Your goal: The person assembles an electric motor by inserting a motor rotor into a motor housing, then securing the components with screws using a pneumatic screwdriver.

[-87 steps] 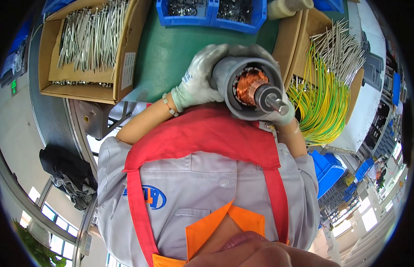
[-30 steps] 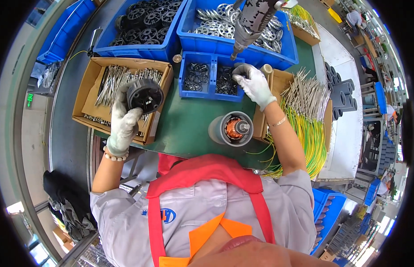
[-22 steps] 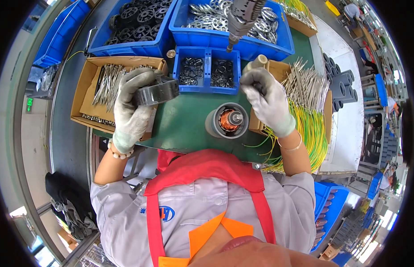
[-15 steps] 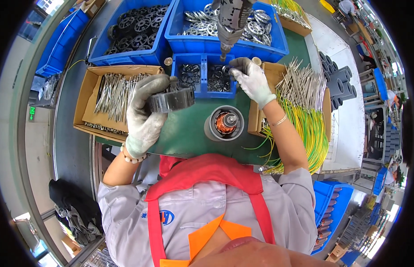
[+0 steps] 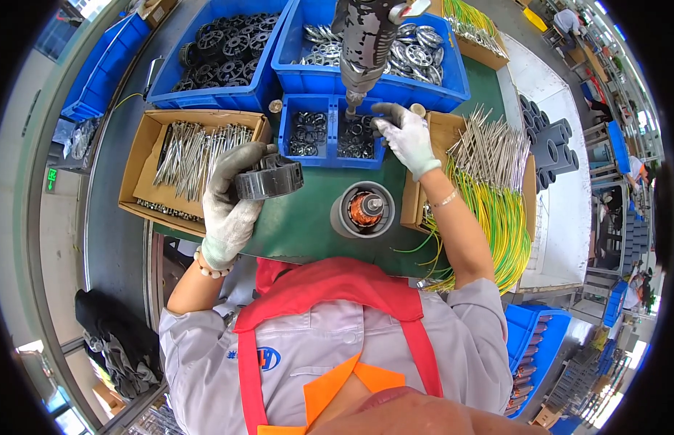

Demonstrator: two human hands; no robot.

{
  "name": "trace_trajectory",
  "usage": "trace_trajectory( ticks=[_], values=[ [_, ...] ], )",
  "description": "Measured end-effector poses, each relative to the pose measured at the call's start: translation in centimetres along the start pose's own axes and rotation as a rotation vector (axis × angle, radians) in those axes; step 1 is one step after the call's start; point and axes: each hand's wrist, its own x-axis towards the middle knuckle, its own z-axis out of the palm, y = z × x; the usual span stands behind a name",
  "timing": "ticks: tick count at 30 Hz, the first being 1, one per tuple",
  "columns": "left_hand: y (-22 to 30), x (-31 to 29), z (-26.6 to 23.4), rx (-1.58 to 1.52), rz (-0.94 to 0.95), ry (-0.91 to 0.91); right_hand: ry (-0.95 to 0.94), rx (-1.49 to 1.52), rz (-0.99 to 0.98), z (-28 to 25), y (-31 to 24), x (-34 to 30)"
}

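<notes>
My left hand, in a grey-white work glove, grips a black round motor end cover above the green bench. My gloved right hand is curled over the right compartment of a small blue bin, its fingertips drawn together; whatever they hold is too small to make out. Small dark rings lie in that bin. Beside the right fingertips a worn power screwdriver hangs with its tip down. Between my hands, nearer to me, a grey cylinder stands upright with a copper-wound rotor inside.
Behind are blue crates of black covers and silver discs. A cardboard box of long bolts sits left. To the right lie metal rods, yellow-green wires and grey tubes.
The power screwdriver now hangs further left and lower, its tip nearer the bin's divider. My left hand and the end cover have come slightly lower. My right hand stays curled near the rings.
</notes>
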Motion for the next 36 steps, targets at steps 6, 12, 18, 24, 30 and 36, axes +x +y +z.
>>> trace_trajectory(
  ticks=[6, 12, 18, 24, 30, 36],
  values=[
    [-1.2, 0.4, 0.5, -0.306, 0.076, 0.03, -0.068, -0.095, -0.541, -2.2, -8.6, -8.2],
    [-1.6, 1.4, 2.9, -0.065, 0.322, 0.112, -0.055, -0.388, -1.065, -3.4, -8.2, -9.5],
    [-1.8, 3.8, 5.2, 0.024, 0.694, 0.065, 0.023, -0.283, -0.888, -4.2, -9.7, -11.5],
    [0.1, 5.3, 8.2, 0.203, 1.148, -0.115, 0.036, 0.026, -0.677, -0.2, -12.4, -12.4],
    [-0.9, 4.1, 7.3, 0.428, 0.624, 0.044, 0.063, 0.18, -0.482, -4.2, -9.8, -13.2],
    [-1.4, 1.7, 7.7, 0.466, 0.256, -0.23, 0.061, -0.22, -0.33, -4.3, -8.5, -13.4]
  ],
)
